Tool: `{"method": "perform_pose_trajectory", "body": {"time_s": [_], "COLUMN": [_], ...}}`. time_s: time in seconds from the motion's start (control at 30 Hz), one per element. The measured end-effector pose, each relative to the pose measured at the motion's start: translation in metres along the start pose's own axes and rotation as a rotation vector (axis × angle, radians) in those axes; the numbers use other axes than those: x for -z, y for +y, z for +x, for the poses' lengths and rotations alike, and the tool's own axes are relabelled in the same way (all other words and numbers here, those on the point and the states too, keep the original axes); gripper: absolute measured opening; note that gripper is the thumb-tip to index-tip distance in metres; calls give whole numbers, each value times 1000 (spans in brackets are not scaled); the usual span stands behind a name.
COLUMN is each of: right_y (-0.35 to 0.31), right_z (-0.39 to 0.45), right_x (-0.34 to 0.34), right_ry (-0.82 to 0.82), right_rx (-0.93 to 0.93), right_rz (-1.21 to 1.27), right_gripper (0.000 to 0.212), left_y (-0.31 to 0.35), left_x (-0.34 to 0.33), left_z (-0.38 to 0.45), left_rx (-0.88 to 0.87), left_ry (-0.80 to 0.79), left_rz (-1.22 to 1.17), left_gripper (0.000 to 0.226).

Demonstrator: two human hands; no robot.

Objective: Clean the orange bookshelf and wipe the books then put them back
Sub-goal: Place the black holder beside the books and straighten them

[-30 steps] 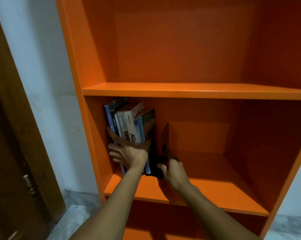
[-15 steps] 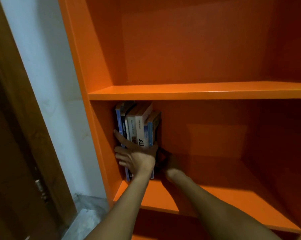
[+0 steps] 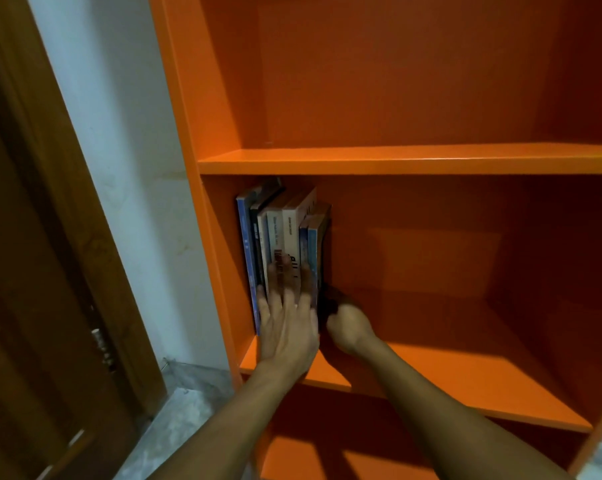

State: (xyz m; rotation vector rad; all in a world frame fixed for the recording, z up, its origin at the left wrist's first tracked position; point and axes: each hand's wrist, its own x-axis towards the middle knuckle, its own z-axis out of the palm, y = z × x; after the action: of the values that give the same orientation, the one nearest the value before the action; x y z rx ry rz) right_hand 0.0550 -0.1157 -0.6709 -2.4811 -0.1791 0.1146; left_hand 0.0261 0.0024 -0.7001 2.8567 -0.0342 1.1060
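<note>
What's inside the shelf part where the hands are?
A row of books stands upright at the far left of the orange bookshelf. The left hand presses flat on their spines. The right hand holds something dark beside them, mostly hidden.

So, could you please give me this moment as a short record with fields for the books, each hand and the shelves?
books: a row of books upright at the left end of the lower shelf, against the orange bookshelf side wall
left hand: fingers straight, pressing flat on the spines
right hand: curled round a dark bookend at the row's right end; the hand hides much of it
upper shelf: no books visible
surroundings: white wall, brown wooden door
</note>
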Motion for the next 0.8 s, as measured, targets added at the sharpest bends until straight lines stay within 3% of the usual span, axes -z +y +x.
{"method": "perform_pose_trajectory", "body": {"time_s": [0.07, 0.2, 0.53, 0.67, 0.8], "right_y": [0, 6, 18, 15, 10], "right_z": [-1, 13, 30, 25, 18], "right_x": [0, -1, 5, 8, 10], "right_ry": [21, 16, -193, -55, -120], "right_rx": [37, 95, 81, 126, 71], "right_rz": [9, 54, -58, -24, -120], "right_gripper": [17, 43, 35, 43, 35], "left_y": [-11, -26, -24, -21, -11], "left_x": [-7, -13, -3, 12, 18], "left_z": [-4, 2, 2, 0, 13], "left_rx": [-66, -87, -111, -34, 103], "left_ry": [-9, -79, -157, -14, -35], "left_rz": [38, 69, 63, -59, -53], "left_gripper": [91, 105, 91, 69, 91]}}
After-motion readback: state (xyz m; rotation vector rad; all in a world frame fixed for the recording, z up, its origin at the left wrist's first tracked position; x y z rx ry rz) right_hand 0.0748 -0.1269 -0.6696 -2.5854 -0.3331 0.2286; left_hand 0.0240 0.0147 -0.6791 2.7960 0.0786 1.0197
